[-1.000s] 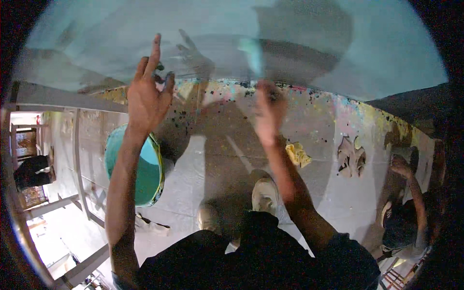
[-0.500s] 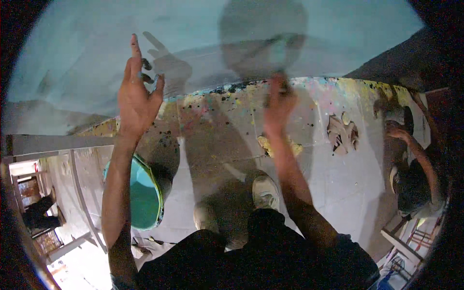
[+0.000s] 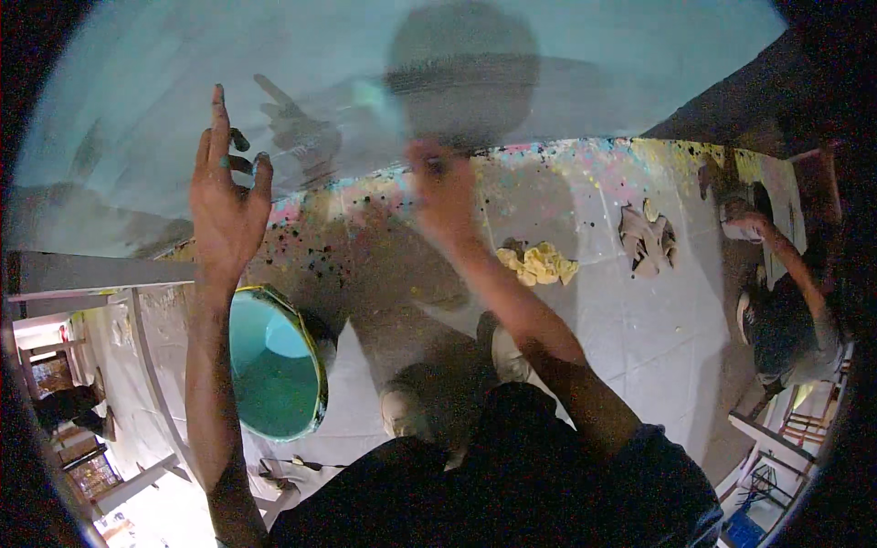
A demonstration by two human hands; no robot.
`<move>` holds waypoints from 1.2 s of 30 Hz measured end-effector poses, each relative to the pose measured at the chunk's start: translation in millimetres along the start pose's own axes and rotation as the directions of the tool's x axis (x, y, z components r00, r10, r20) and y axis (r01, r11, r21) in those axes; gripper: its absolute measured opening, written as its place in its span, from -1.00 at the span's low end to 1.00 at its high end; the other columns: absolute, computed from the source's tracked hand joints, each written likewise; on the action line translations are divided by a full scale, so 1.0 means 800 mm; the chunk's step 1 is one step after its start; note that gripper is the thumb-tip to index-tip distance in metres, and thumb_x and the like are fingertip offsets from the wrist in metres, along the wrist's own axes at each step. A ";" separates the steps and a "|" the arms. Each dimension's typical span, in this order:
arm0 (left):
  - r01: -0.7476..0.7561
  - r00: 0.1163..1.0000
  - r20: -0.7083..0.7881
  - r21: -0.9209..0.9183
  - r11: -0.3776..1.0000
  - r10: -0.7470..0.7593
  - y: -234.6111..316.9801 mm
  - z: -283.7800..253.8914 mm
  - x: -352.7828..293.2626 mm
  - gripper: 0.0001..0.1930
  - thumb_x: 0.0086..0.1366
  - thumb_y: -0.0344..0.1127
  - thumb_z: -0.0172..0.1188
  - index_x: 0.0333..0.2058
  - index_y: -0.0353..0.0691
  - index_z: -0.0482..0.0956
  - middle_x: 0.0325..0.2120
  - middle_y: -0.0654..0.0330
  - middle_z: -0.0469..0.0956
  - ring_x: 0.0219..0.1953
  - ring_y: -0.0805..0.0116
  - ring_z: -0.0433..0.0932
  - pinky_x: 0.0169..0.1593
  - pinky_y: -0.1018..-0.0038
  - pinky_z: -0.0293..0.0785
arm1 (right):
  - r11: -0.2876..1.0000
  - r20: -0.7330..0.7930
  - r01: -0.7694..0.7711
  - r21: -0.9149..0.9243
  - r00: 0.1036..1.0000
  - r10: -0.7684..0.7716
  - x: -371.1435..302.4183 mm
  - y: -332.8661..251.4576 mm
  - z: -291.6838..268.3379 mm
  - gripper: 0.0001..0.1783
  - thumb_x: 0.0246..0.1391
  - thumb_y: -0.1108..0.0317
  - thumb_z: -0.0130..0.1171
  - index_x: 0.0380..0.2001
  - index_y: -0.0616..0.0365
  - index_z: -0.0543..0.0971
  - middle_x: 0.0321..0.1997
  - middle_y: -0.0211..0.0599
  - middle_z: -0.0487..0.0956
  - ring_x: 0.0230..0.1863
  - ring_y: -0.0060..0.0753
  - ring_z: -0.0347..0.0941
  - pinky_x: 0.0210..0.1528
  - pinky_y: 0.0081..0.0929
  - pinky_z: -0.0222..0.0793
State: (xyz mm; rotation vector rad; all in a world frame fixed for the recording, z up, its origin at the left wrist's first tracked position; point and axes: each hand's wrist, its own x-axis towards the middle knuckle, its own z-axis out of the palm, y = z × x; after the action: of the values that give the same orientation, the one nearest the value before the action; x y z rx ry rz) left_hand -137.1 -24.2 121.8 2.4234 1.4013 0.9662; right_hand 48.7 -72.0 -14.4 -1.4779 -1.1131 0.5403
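My left hand (image 3: 224, 205) is raised in front of a blue-green painted surface (image 3: 164, 100), its forefinger stretched out and its other fingers partly bent. Nothing is held in it, and dark and bluish paint marks its fingertips. My right hand (image 3: 443, 196), smeared by motion, is near the lower edge of that surface. Something dark shows at its fingers, but I cannot make out what it is. A large round bucket (image 3: 251, 329) with green liquid in it stands beside my left forearm. Shadows of a head and my left hand fall on the painted surface.
A paint-spattered pale floor covering (image 3: 603, 320) lies below, with a crumpled yellow cloth (image 3: 537, 264) and a crumpled beige piece (image 3: 649, 239) on it. At the right, a co-worker's arm (image 3: 793, 254) reaches toward a small container (image 3: 742, 221). Another person (image 3: 73, 406) is at the far left.
My right hand has swept left along the lower edge of the painted surface. My left hand has shifted slightly left and down in view, and more of the bucket shows.
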 end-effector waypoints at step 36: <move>-0.041 0.999 0.001 0.073 0.996 0.041 0.060 0.084 0.055 -0.22 -0.03 -0.54 0.11 0.17 -0.12 -0.06 -0.41 0.11 0.36 -0.52 0.38 0.39 -0.44 0.49 0.37 | 0.930 -0.407 -0.326 -0.171 0.883 0.235 0.032 0.142 -0.297 -0.62 0.05 0.15 -0.06 -0.45 0.32 0.49 -0.72 -0.29 0.36 -0.65 -0.43 0.22 -0.56 -0.42 0.18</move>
State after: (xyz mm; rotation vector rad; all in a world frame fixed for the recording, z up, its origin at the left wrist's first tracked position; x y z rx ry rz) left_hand -46.6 -3.2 110.9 2.5144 1.4161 0.9400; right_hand 295.8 -157.1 -56.9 -1.8776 -0.6724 0.3027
